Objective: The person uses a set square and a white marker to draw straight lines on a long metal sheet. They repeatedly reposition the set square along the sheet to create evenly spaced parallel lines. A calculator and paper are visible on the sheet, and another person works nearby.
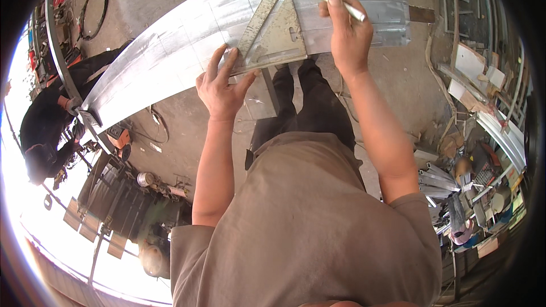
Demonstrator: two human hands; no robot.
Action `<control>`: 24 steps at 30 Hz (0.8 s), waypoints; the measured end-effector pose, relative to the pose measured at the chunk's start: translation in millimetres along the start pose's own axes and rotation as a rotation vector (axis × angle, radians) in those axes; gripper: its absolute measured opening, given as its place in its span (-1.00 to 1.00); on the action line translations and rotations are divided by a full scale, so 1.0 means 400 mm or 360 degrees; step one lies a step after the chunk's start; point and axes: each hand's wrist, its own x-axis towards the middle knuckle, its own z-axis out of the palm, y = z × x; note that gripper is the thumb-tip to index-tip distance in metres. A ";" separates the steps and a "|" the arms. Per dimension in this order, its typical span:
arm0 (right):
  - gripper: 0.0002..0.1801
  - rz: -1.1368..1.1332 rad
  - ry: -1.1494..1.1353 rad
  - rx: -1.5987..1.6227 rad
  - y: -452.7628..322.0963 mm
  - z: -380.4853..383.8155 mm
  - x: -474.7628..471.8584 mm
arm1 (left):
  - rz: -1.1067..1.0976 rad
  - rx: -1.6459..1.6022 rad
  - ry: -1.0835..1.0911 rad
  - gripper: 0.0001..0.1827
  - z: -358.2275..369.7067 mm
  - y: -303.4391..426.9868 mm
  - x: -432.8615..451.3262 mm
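A long sheet-metal strip (354,21) spans the view in front of me, with thin lines marked across its left half. On it lies a worn metal speed square (279,30), its point facing away from me and its thick edge along the near side of the sheet. My left hand (222,87) grips the square's left near corner, fingers on top and thumb at the near edge. To the right of the square, my right hand (350,30) holds a white marker pen (337,3). The pen's tip points left, above the sheet; whether it touches cannot be seen.
At the left, a person in dark clothing (42,123) bends beside a metal bar (59,47). An orange machine (118,137) stands on the floor below the sheet's left end. A black cable coil (94,10) lies beyond. Metal profiles (439,181) and scrap fill the right side.
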 end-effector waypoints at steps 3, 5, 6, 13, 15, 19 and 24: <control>-0.66 0.0119 0.0056 0.0189 0.005 0.032 0.040 | -0.0013 -0.0010 -0.0009 -0.26 0.000 0.000 -0.001; -0.65 0.0105 0.0026 0.0179 0.009 0.039 0.052 | -0.0023 0.0000 -0.0018 -0.26 -0.001 0.001 -0.001; -0.65 0.0093 0.0013 0.0151 0.012 0.042 0.055 | -0.0027 0.0009 -0.0028 -0.25 -0.002 0.002 -0.002; -0.63 0.0006 0.0002 0.0039 0.022 0.053 0.059 | -0.0034 0.0014 -0.0039 -0.24 -0.004 0.003 0.000; -0.64 0.0012 0.0000 -0.0016 0.020 0.054 0.057 | -0.0039 0.0011 -0.0043 -0.24 -0.005 0.003 -0.002; -0.66 0.0070 -0.0005 -0.0174 0.011 0.034 0.033 | -0.0014 0.0004 -0.0013 -0.24 -0.002 0.002 -0.002; -0.69 0.0188 -0.0066 -0.0268 0.002 -0.030 -0.066 | -0.0036 -0.0014 -0.0031 -0.25 -0.002 0.004 -0.002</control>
